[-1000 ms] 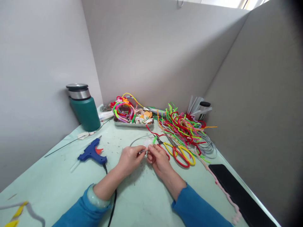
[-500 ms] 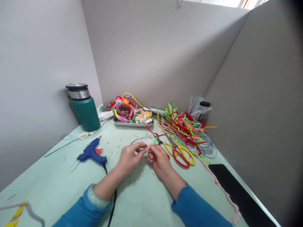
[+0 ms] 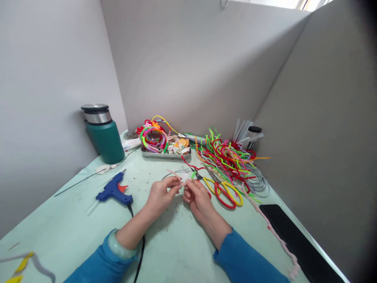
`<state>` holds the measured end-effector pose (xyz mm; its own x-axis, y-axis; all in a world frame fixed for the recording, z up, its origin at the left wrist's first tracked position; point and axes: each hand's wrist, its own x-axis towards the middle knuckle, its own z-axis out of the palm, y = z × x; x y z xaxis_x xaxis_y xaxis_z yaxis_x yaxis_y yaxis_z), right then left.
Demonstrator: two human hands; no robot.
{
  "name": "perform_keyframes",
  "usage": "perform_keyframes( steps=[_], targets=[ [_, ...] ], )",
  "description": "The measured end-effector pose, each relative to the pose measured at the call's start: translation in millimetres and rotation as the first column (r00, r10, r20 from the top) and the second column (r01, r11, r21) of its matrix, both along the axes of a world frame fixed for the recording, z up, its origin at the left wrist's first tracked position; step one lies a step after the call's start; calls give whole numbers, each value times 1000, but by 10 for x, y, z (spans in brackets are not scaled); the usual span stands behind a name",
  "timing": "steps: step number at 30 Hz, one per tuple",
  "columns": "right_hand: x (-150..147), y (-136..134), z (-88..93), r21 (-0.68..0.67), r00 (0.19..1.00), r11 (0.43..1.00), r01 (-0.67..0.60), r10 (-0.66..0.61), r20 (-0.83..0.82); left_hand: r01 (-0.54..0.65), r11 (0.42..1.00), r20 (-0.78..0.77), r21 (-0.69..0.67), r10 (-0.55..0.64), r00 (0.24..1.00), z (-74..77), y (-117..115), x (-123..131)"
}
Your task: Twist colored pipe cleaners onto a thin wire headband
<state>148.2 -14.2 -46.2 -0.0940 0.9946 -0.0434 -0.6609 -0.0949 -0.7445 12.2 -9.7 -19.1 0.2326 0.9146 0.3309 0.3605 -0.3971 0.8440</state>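
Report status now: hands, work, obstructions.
Left grip and right grip close together, pinching pink stem. Stem's loose end pokes out beyond left. Nearest clutter: scissors beside right.

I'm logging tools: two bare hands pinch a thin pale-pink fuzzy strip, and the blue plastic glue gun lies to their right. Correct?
Wrong side: the head view shows the blue plastic glue gun left of the bare left hand and right hand, which do pinch the thin pale-pink fuzzy strip.
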Motion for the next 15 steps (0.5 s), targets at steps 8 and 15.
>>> perform_keyframes(
  steps=[8, 15],
  targets=[
    [3, -8, 24, 12, 1000, 1000, -2, 1, 17, -32, 992, -168, 125, 53, 984, 45, -16, -2],
    [-14, -26, 15, 57, 993, 998, -31, 24, 117, -5, 978, -143, 211, 36, 989, 9, 1, -19]
  ],
)
